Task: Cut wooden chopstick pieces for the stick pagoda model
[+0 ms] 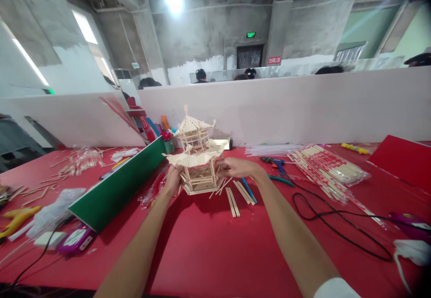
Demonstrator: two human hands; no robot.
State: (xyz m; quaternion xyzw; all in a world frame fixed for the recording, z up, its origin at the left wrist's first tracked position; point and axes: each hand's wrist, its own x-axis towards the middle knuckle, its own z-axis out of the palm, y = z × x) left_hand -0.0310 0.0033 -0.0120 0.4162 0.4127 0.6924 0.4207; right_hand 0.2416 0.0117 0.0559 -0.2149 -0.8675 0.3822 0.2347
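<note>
A two-tiered pagoda model (198, 159) built from pale wooden sticks stands upright near the middle of the red table. My left hand (173, 177) grips its lower left side, below the eave. On the opposite side, my right hand (235, 168) holds the lower body with fingers bent around a post. Parts of both hands' fingers are hidden by the model. Loose wooden sticks (233, 202) lie just right of the pagoda, beside a blue pen-like stick (248, 190).
A green board (121, 186) leans at the left. Rightward lie a blue glue gun (278, 165), bagged chopsticks (332, 165), black cable (340, 215) and a red board (402, 161). A yellow glue gun (16, 219) rests far left. A white partition (303, 109) rises behind.
</note>
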